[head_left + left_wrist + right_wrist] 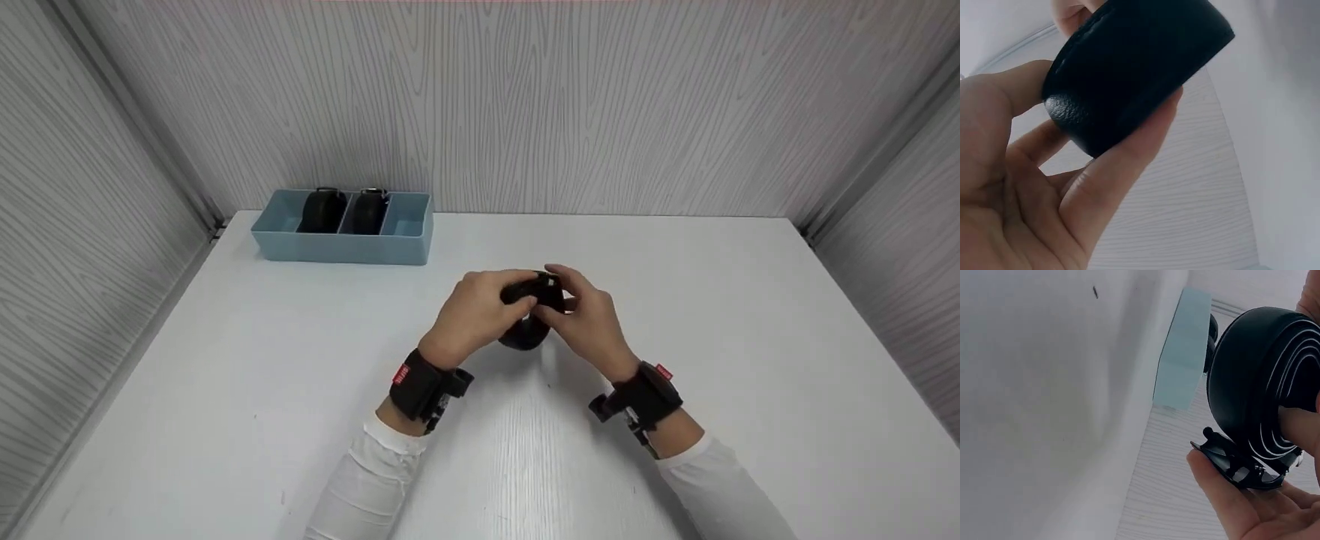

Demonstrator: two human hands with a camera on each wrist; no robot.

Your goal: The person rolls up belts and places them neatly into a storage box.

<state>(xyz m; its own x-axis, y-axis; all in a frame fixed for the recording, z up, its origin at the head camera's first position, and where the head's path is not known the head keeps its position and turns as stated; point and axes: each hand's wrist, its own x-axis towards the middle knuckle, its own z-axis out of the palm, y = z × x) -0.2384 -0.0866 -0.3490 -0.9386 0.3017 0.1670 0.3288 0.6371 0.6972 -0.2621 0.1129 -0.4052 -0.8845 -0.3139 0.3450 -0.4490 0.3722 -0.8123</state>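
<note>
A coiled black belt [525, 336] is held up over the table, in front of the person. My left hand [472, 313] grips it from the left side, and the left wrist view shows thumb and fingers round the smooth outer face of the coiled belt [1134, 73]. On the other side my right hand [596, 326] pinches it. In the right wrist view the thumb presses on the layered edge of the coil [1249, 371], while fingers lie under the dark metal buckle [1235, 464]. Part of the far side is hidden by the hands.
A light blue divided box [341, 249] stands at the back left of the white table [225, 390]. Two more coiled black belts, one on the left [322, 212] and one in the middle [369, 214], stand in it. Grained panels [525, 112] enclose the table.
</note>
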